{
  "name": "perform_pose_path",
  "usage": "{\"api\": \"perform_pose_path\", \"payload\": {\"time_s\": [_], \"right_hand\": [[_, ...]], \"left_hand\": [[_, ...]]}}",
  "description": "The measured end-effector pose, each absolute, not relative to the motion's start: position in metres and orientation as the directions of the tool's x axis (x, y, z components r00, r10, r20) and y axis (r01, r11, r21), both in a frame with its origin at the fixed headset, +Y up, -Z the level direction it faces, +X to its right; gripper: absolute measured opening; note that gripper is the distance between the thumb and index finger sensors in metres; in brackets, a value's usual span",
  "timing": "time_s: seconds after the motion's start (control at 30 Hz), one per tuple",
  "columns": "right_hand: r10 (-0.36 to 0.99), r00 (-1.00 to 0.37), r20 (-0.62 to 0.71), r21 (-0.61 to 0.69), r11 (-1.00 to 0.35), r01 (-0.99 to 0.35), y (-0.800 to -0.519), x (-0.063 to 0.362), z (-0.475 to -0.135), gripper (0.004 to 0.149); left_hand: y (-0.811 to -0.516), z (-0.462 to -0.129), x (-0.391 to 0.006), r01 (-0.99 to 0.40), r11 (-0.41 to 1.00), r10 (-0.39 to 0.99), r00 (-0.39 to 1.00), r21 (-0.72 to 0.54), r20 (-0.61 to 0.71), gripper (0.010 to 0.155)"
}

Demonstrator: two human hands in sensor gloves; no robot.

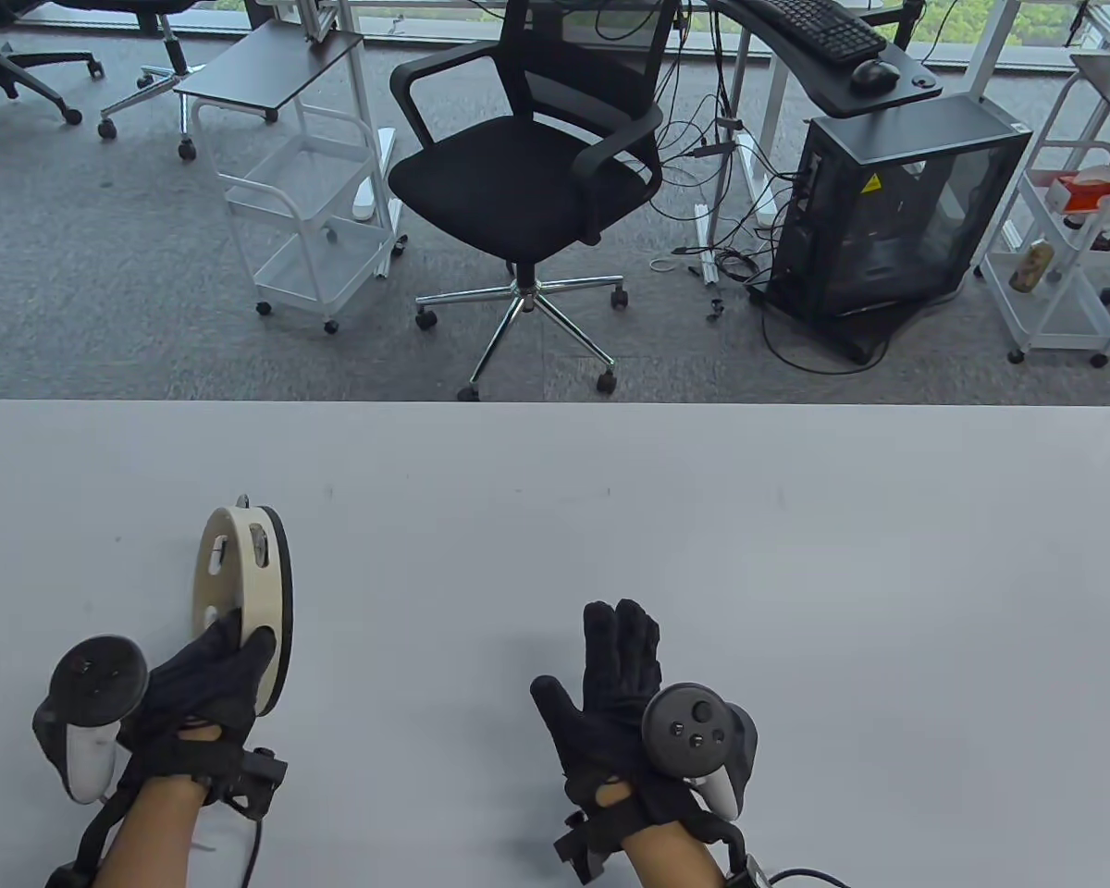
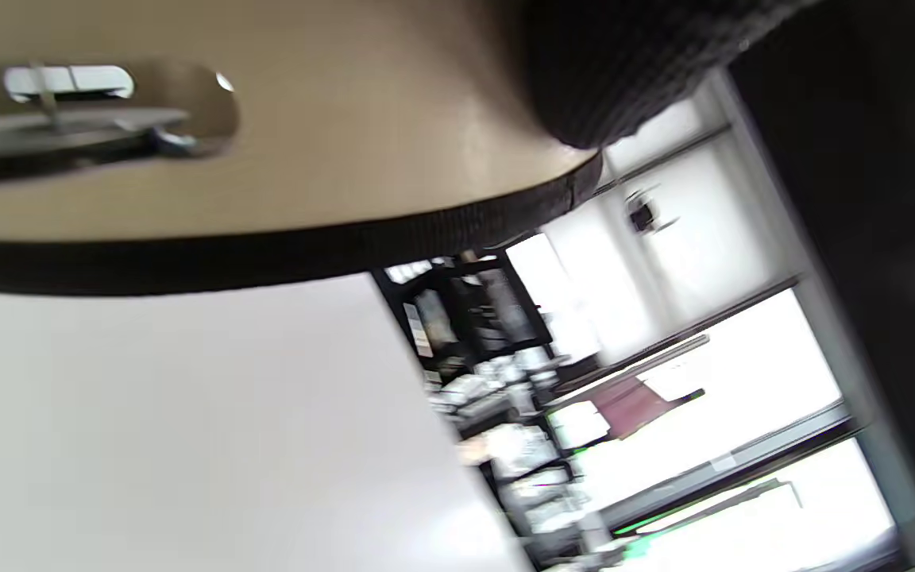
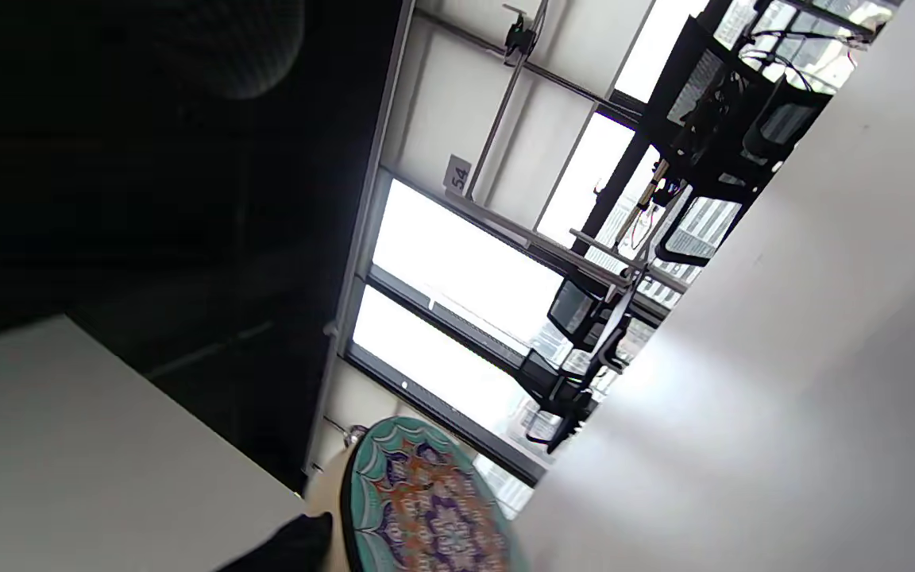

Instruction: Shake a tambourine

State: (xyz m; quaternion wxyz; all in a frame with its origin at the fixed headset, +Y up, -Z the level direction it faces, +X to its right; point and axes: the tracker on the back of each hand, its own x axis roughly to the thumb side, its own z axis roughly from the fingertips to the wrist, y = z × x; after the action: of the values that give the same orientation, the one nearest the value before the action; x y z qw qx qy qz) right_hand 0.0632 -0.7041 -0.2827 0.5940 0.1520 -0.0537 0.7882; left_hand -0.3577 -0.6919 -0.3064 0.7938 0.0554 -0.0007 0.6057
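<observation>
Near the front-left corner of the white tabletop, the left hand grips the tambourine by its lower rim, holding it on edge with the pale wooden frame and its jingle slots facing left. Its drumhead (teal with an orange and purple pattern) shows in the right wrist view. Whether the rim touches the tabletop is hard to tell. The right hand rests near the front edge, fingers extended, holding nothing.
</observation>
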Motion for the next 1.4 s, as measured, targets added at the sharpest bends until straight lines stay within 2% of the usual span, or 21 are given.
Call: {"api": "perform_pose_path", "payload": {"time_s": [0.07,0.13,0.17,0.3,0.37,0.43,0.47,0.5,0.53,0.6,0.93,1.2,1.3,1.37,1.4], "right_hand": [[0.959,-0.076,0.273,0.092,-0.105,-0.99,-0.708,0.062,-0.28,0.093],[0.963,0.028,0.266,0.091,0.004,-0.996,-0.711,0.059,-0.279,0.093],[0.963,0.042,0.267,0.094,0.017,-0.995,-0.712,0.058,-0.279,0.093],[0.96,0.103,0.261,0.127,0.072,-0.989,-0.718,0.043,-0.278,0.091],[0.952,0.17,0.255,0.193,0.122,-0.974,-0.722,0.028,-0.277,0.089],[0.941,0.248,0.229,0.364,0.153,-0.919,-0.725,0.006,-0.273,0.089],[0.947,0.232,0.221,0.311,0.157,-0.937,-0.726,0.009,-0.267,0.086],[0.951,0.189,0.246,0.212,0.137,-0.968,-0.727,0.011,-0.268,0.086],[0.938,0.192,0.29,0.229,0.127,-0.965,-0.728,0.011,-0.269,0.085],[0.942,0.172,0.288,0.3,0.082,-0.95,-0.723,0.011,-0.271,0.086],[0.954,0.168,0.249,0.269,0.098,-0.958,-0.731,0.013,-0.274,0.089],[0.951,0.19,0.245,0.235,0.131,-0.963,-0.73,0.021,-0.276,0.089],[0.949,0.195,0.247,0.253,0.131,-0.958,-0.73,0.018,-0.275,0.089],[0.945,0.21,0.251,0.285,0.135,-0.949,-0.729,0.013,-0.273,0.089],[0.94,0.223,0.258,0.322,0.134,-0.937,-0.728,0.008,-0.272,0.089]], "left_hand": [[-0.695,-0.305,-0.346,-0.998,0.057,0.991,0.056,-0.001,0.119,0.048],[-0.695,-0.304,-0.33,-0.995,-0.045,0.988,-0.059,-0.094,0.146,0.049],[-0.695,-0.304,-0.322,-0.99,-0.057,0.984,-0.078,-0.132,0.16,0.048],[-0.69,-0.295,-0.27,-0.938,0.027,0.968,-0.062,-0.345,0.244,0.049],[-0.69,-0.289,-0.235,-0.863,0.107,0.955,-0.048,-0.494,0.292,0.049],[-0.692,-0.278,-0.194,-0.651,0.253,0.944,0.006,-0.716,0.329,0.047],[-0.694,-0.274,-0.189,-0.606,0.298,0.937,0.038,-0.737,0.347,0.049],[-0.695,-0.273,-0.188,-0.637,0.298,0.935,0.043,-0.711,0.353,0.051],[-0.695,-0.273,-0.189,-0.677,0.274,0.939,0.034,-0.683,0.343,0.048],[-0.698,-0.275,-0.191,-0.641,0.309,0.932,0.056,-0.702,0.359,0.046],[-0.701,-0.279,-0.205,-0.714,0.291,0.942,0.1,-0.636,0.319,0.045],[-0.697,-0.284,-0.239,-0.891,0.155,0.957,0.027,-0.426,0.29,0.045],[-0.698,-0.282,-0.236,-0.885,0.149,0.956,0.014,-0.441,0.294,0.045],[-0.697,-0.279,-0.223,-0.83,0.218,0.941,0.039,-0.514,0.337,0.045],[-0.696,-0.276,-0.209,-0.743,0.294,0.926,0.065,-0.601,0.372,0.044]]}}
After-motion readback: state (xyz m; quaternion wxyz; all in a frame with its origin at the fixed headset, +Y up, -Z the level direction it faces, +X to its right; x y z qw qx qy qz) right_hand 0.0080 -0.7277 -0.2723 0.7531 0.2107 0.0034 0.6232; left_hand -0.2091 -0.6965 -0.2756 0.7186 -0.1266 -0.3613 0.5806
